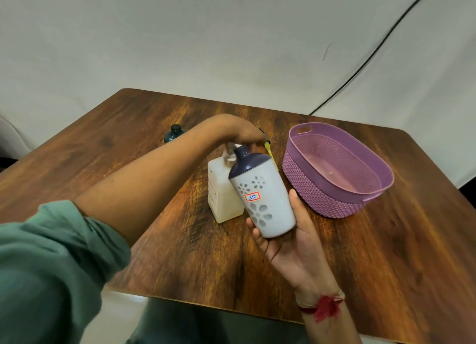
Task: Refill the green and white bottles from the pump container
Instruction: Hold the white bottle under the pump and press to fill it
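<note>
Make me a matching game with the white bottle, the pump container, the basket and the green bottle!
Things:
1 white bottle
2 pump container
3 basket
4 green bottle

Places:
A on the table, behind the left arm
B held tilted in the right hand
C under the left hand
D purple, on the right side of the table

Pairs: 1-B, 2-C, 3-D, 4-A

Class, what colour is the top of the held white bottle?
Dark purple; the top shows in the head view.
</note>
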